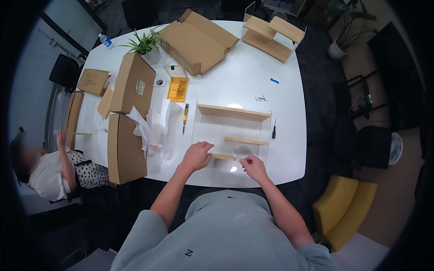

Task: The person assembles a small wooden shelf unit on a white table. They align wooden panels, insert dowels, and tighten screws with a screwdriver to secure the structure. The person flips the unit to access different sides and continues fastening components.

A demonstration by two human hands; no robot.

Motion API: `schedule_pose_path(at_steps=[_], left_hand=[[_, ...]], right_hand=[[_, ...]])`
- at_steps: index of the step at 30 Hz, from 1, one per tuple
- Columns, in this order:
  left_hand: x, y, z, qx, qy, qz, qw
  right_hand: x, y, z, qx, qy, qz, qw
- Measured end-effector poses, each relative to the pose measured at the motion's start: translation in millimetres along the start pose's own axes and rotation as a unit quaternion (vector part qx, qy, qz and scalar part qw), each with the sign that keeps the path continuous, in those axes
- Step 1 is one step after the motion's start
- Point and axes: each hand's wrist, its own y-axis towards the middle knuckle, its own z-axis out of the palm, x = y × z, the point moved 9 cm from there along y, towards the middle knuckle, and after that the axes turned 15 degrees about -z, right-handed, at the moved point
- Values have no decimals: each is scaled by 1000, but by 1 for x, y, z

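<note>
On the white table in front of me lies a partly built shelf, with a long wooden board [234, 112], a shorter board [246, 141] and a near short board [223, 157] between clear side panels. My left hand [197, 156] is closed at the near board's left end, its fingers bent over the joint with the panel. Just off that board's right end, my right hand [254, 168] has its fingers curled in a pinch. Whatever may be between those fingertips is too small to make out.
Right of the shelf lie a black screwdriver [274, 129], several screws [261, 98] and a blue piece [274, 81]. A yellow screwdriver [185, 118], orange bit case [178, 88] and cardboard boxes [131, 86] are to the left. An assembled shelf [266, 39] stands far right. A person [56, 169] sits at left.
</note>
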Motion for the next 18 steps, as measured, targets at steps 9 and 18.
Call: schedule_pose_path(at_steps=[9, 18], left_hand=[[-20, 61, -41, -28, -77, -55, 995], [-34, 111, -34, -31, -113, -154, 981]], right_hand=[[20, -1, -108, -158, -46, -92, 982], [48, 180, -204, -107, -284, -88, 949]])
